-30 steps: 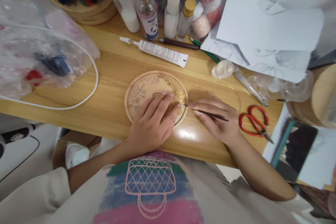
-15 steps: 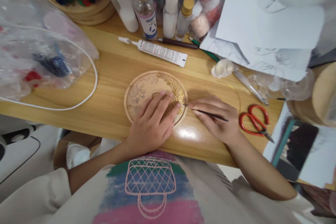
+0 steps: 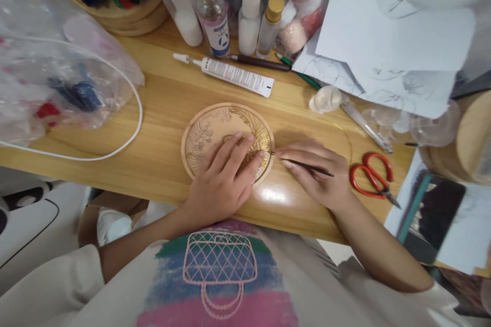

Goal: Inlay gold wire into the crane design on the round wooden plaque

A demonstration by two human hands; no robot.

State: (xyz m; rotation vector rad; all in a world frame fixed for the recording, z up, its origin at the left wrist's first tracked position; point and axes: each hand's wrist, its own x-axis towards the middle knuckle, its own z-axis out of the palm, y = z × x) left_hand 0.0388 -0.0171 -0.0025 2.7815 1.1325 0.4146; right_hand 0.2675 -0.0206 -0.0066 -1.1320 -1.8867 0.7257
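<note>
A round wooden plaque (image 3: 215, 112) with a raised rim lies flat on the table. Line drawings of waves cover its left part, and gold wire lines fill a fan-like shape on the right. My left hand (image 3: 222, 179) rests flat over the lower middle of the plaque, fingers stretched, hiding part of the pattern. Just right of the rim, my right hand (image 3: 318, 171) pinches slim dark tweezers (image 3: 312, 168). Their tip meets the plaque's right edge, close to my left index fingertip. Whether the tip grips anything is too small to tell. A thin gold wire (image 3: 350, 143) curves over the table beyond my right hand.
Red-handled pliers (image 3: 371, 176) lie right of my right hand. A white glue tube (image 3: 238, 76) and a dark pen-like tool (image 3: 263, 63) lie behind the plaque, before several bottles (image 3: 215, 15). Papers (image 3: 383, 36) and a phone (image 3: 437, 214) are right; a plastic bag (image 3: 69, 61) is left.
</note>
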